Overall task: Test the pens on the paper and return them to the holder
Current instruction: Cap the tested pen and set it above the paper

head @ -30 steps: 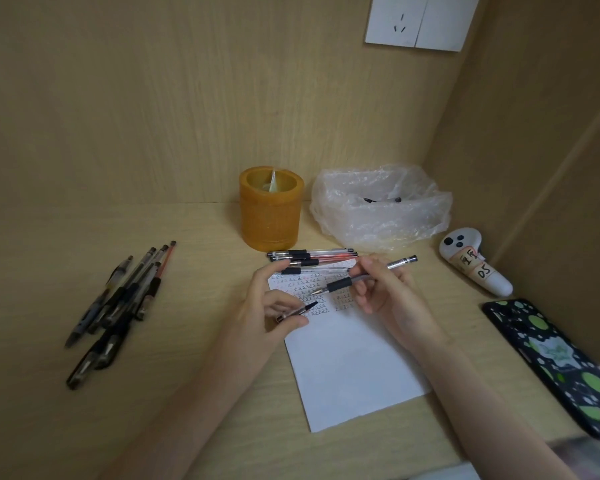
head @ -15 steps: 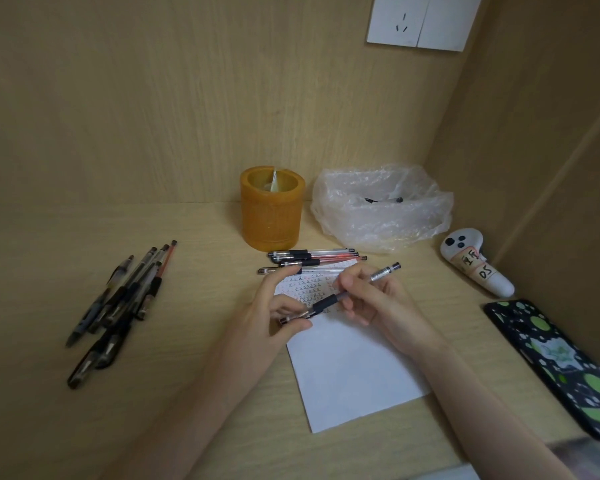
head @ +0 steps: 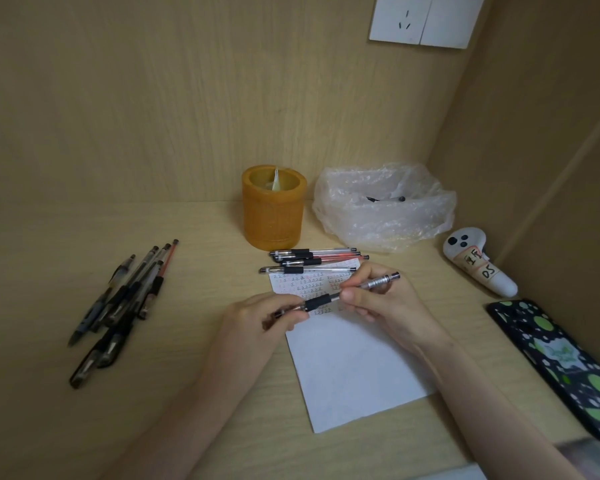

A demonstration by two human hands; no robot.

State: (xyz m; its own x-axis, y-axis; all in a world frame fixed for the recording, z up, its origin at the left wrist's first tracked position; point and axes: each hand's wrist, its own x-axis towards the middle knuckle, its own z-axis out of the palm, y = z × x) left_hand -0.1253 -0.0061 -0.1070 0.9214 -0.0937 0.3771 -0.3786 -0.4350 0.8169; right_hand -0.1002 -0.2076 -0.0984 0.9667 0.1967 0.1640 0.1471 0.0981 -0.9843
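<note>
Head view: silver-barrelled pen (head: 321,301) is held just above the top of the paper (head: 354,368), both hands on it. Right hand (head: 378,299) pinches the barrel behind the black grip. Left hand (head: 257,317) pinches the tip end, probably a cap, too small to confirm. Long axis runs low-left to up-right, tip toward the left hand.

Progress, my read: red and blue test marks on the paper. No pens visible in the orange holder (head: 274,216). One pen group (head: 312,261) lies at the paper's far edge, plus a pen pile (head: 118,306) left on the bench (head: 201,271). All returns remain.
</note>
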